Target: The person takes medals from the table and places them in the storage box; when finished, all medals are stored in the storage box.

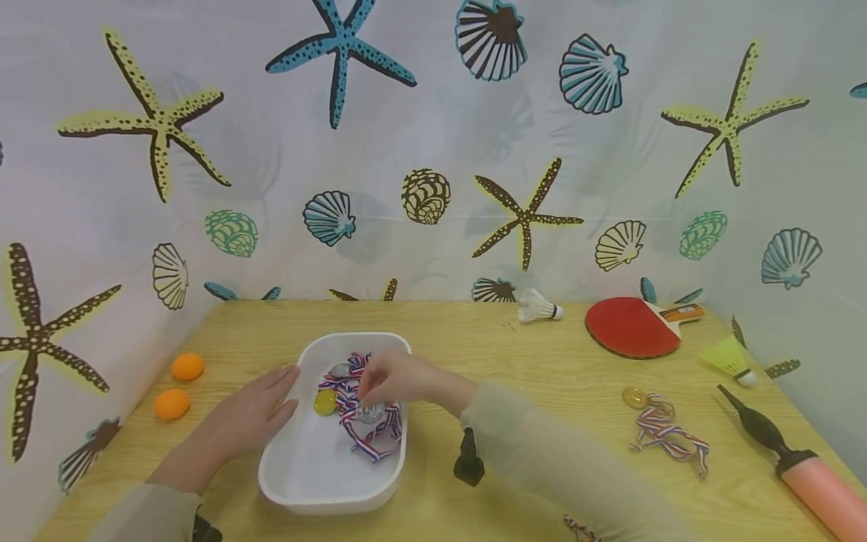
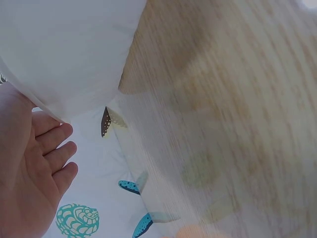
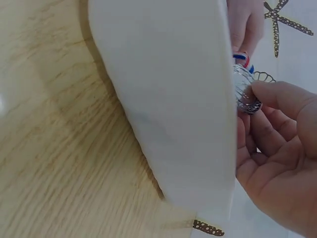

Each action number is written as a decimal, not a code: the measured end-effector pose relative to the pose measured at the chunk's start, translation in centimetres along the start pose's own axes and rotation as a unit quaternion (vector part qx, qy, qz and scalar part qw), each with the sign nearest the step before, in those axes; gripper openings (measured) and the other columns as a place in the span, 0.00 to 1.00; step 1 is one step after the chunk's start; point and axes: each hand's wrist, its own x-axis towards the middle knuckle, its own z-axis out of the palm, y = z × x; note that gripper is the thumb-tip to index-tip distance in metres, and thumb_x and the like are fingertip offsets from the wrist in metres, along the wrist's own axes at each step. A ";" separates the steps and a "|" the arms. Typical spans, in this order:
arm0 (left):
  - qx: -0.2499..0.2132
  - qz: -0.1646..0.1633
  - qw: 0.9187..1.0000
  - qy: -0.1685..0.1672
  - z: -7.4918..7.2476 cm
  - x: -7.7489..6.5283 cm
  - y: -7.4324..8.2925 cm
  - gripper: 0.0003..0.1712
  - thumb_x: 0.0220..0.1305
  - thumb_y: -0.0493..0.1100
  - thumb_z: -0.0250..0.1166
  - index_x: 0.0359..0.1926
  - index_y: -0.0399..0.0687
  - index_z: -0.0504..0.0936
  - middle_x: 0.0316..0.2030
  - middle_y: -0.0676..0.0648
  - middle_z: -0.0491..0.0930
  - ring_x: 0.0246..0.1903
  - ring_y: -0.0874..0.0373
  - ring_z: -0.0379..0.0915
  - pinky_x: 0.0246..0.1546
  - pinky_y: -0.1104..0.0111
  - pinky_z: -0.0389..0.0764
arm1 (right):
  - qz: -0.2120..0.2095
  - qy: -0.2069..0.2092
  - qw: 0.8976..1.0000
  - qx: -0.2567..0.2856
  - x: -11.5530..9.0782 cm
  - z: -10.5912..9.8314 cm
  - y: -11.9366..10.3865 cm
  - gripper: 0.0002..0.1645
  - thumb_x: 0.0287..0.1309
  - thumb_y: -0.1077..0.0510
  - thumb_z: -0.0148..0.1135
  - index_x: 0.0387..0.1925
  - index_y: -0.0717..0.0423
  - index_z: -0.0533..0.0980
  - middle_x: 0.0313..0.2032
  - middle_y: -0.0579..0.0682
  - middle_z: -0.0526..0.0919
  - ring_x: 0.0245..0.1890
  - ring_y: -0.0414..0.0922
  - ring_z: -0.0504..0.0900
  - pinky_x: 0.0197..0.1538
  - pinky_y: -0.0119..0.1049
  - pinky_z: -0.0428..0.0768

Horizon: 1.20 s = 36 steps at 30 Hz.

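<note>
Inside white tray [image 1: 305, 470], toward right side: pinching silver medal [image 3: 242, 84] with right hand [image 1: 398, 376]; left hand [image 1: 247, 410] unclenched at opposite rim. Between hands, left of grip, one gold medal [image 1: 325, 402]; beyond, second silver medal [image 1: 341, 370]. Tray's long axis: near-to-far. Outside: two orange balls [image 1: 187, 366], two shuttlecocks [image 1: 535, 307], one paddle [image 1: 630, 325], one pump [image 1: 760, 427].

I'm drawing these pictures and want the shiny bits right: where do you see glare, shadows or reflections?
Left wrist view: white glare in the top right corner, and the wood-grain tabletop faintly mirrors the starfish-and-shell sheet; right wrist view: a darker shadow beside the white tub, bright glints on the silver medal; head view: soft, fairly even light.
</note>
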 end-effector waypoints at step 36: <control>-0.002 0.005 1.000 0.001 -0.2 -0.2 0.0 0.32 0.67 0.48 0.52 0.65 0.32 0.59 0.62 0.31 0.60 0.60 0.34 0.55 0.57 0.43 0.58 | 0.075 -0.015 0.910 -0.407 3.6 2.3 -0.4 0.06 0.58 0.63 0.56 0.26 0.55 0.77 0.23 0.45 0.74 0.23 0.39 0.71 0.31 0.25 0.74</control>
